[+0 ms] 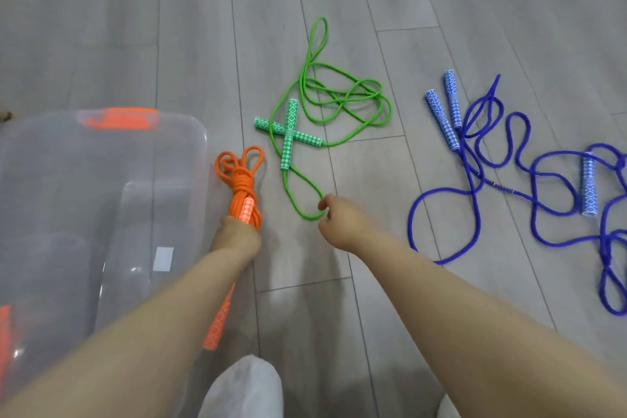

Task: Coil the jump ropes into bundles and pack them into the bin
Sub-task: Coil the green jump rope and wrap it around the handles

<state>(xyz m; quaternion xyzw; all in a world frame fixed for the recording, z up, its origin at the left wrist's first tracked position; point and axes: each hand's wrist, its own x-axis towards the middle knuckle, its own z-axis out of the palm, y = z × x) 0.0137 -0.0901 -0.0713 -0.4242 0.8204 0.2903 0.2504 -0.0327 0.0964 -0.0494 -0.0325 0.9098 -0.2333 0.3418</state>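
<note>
Nearest you, at 6 o'clock, sat a white fabric-covered knee or foot; I could not tell which. Your left hand was wrapped tight around the coiled orange cord jump rope bundle, beside the right wall of the clear plastic storage bin with orange latches at 9 o'clock. That bundle's long axis ran from 6 to 12 o'clock, its loops pointing away from you toward 12 and 1 patterned orange handle trailing back under your forearm.

Your right hand had its fingers curled at the near loop of the loose green cord jump rope; whether it actually pinched the cord, I could not tell. The 2 green patterned handles lay crossed toward 12 o'clock, with blue cord jump ropes sprawled at 3 o'clock.

My judgement: the bundle was ready to pack. You would have done well to tuck the trailing handle in, turn the bundle along the bin's length, and lower it flat so the wraps held.
</note>
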